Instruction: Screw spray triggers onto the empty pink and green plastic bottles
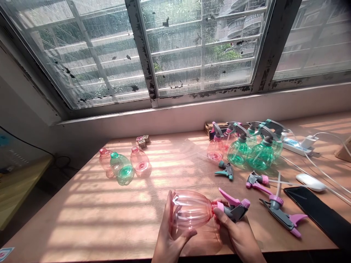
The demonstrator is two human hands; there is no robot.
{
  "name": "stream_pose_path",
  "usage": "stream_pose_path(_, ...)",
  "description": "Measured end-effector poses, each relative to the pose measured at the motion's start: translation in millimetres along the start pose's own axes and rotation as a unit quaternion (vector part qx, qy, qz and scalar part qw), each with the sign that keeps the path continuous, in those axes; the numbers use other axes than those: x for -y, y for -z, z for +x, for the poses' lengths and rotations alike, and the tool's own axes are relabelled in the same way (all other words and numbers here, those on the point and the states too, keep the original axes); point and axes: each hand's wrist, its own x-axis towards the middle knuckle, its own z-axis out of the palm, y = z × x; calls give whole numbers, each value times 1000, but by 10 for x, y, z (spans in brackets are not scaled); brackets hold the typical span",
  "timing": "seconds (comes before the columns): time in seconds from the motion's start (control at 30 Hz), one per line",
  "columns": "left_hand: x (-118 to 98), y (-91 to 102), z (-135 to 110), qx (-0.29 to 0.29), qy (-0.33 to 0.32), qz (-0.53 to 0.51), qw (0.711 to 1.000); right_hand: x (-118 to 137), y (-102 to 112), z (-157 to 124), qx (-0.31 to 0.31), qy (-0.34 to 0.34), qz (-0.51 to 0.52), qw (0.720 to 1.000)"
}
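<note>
At the far left of the sunlit wooden tabletop (90,219) I see three open-necked, clear plastic bottles, two pink and one green (125,171), with small patterned blocks (142,141) just behind. Near the front edge, the person's left hand (169,237) cups the base of a clear pink ribbed plastic bottle (192,209), which is held sideways, neck to the right. The right hand (237,231) has thumb and fingers closed around the collar of a pink-and-grey plastic trigger head (235,212), collar against the bottle's neck. Behind lies a green-and-grey trigger head (227,171), in front of a standing cluster of pink and green spray bottles (260,156). Farther right are two loose pink-and-grey trigger heads (276,210), a white plastic mouse (311,182) and a flat black slab-shaped device (318,213).
</note>
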Motion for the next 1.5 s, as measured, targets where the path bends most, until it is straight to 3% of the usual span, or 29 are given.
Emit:
stream_pose_path(0.23, 6, 30, -5, 13, -33, -3, 999, -7, 2, -7, 6, 5, -18, 1000)
stream_pose_path(0.5, 2, 17, -16, 4, 13, -5, 1000, 97, -59, -32, -5, 2, 8, 1000)
stream_pose_path(0.7, 56, 73, -9, 12, -20, -11, 1000, 68, -32, -33, -2, -5, -11, 1000)
stream_pose_path(0.83, 50, 75, -14, 7, 4, -11, 1000, 53, -26, -41, -17, -16, -28, 999)
stream_pose_path(1.03, -3, 20, -16, -4, 9, -11, 1000, 61, -34, -29, 12, 0, -9, 1000)
stream_pose_path(1.23, 55, 105, -18, 22, -10, -55, 998, 54, -27, -34, 15, -7, -15, 1000)
stream_pose_path(1.5, 29, 39, -16, 11, -4, -16, 1000, -3, 11, 17, 38, -13, 41, 998)
